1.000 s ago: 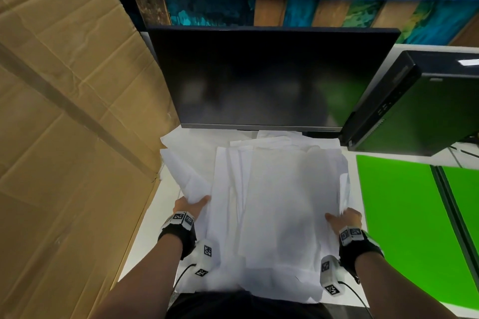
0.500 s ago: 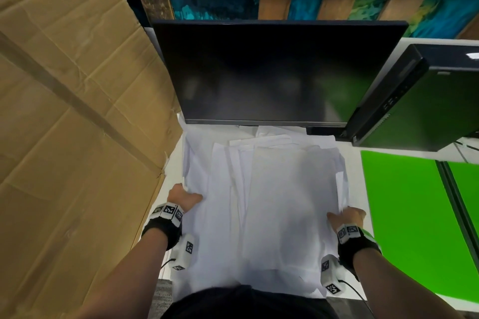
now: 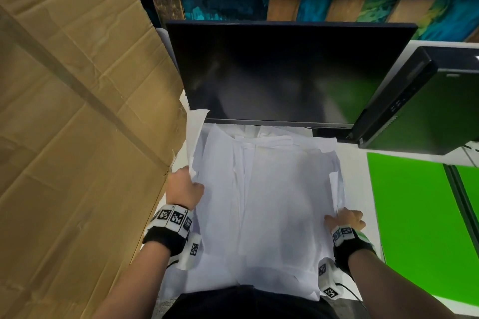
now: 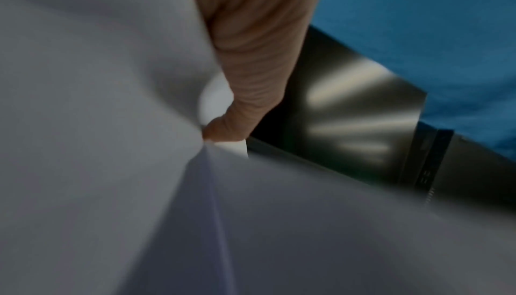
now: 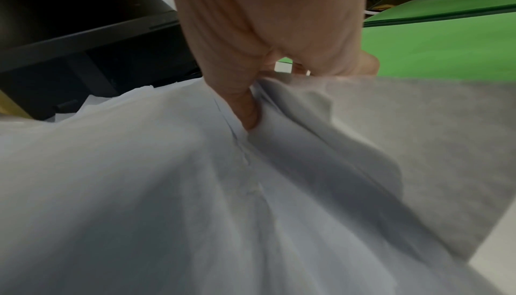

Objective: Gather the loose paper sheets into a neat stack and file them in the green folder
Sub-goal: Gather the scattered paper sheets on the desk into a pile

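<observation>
A loose pile of white paper sheets point(image 3: 269, 202) lies on the white desk in front of me, with uneven edges at the far end. My left hand point(image 3: 185, 186) grips the pile's left edge, where one sheet curls upward; its thumb point(image 4: 223, 133) pinches the paper point(image 4: 97, 123). At the pile's right edge my right hand point(image 3: 346, 220) holds the sheets point(image 5: 167, 189), thumb point(image 5: 248, 114) pressed into them. The green folder point(image 3: 414, 223) lies open and flat to the right of the pile, also seen as the green folder point(image 5: 435, 41) behind my right hand.
A dark monitor point(image 3: 280, 72) stands right behind the paper. A second black monitor point(image 3: 425, 101) leans at the right, above the folder. A large cardboard sheet point(image 3: 77, 124) walls the left side. The white desk point(image 3: 357, 163) shows between pile and folder.
My left hand has shifted outward and farther along the left edge, and that side's splayed sheets are pulled in, one now curling up. The right hand has stayed at the right edge.
</observation>
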